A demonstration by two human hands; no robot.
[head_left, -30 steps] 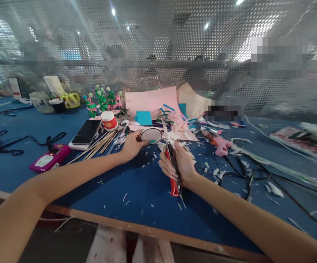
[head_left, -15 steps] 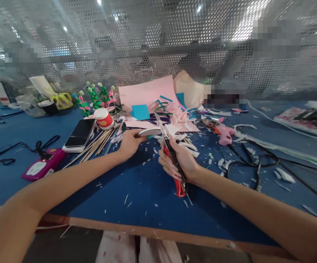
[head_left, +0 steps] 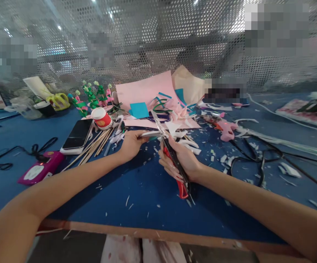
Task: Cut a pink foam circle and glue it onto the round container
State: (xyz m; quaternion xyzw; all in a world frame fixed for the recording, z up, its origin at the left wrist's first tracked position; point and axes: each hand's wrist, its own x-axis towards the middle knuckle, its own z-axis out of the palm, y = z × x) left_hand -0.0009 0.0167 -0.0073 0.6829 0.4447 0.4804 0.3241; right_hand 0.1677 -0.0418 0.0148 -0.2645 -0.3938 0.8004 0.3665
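My left hand (head_left: 133, 145) pinches a thin white strip of paper or card (head_left: 154, 134) near its left end. The strip reaches right, up to the blades of the scissors (head_left: 160, 126). Those scissors have red and black handles, and my right hand (head_left: 180, 160) is wrapped round them, blades pointing up and away from me. Whether the blades are closed on the strip cannot be made out. Beyond both hands lie a blue paper square (head_left: 139, 110), white scraps (head_left: 189, 146) and a large pink sheet (head_left: 144, 89).
Left of my hands are wooden sticks (head_left: 92, 148), a red paper cup (head_left: 102, 118), a phone (head_left: 78, 134) and a purple power strip (head_left: 41, 168). To the right lie a pink glue gun (head_left: 226, 130) and black cables (head_left: 261, 160). Paper flowers (head_left: 94, 96) stand behind. A perforated metal screen (head_left: 136, 44) backs the table.
The white strip now looks flatter and less arched between my left hand and the scissors. My hands hold nearly the same positions, and the view has shifted slightly.
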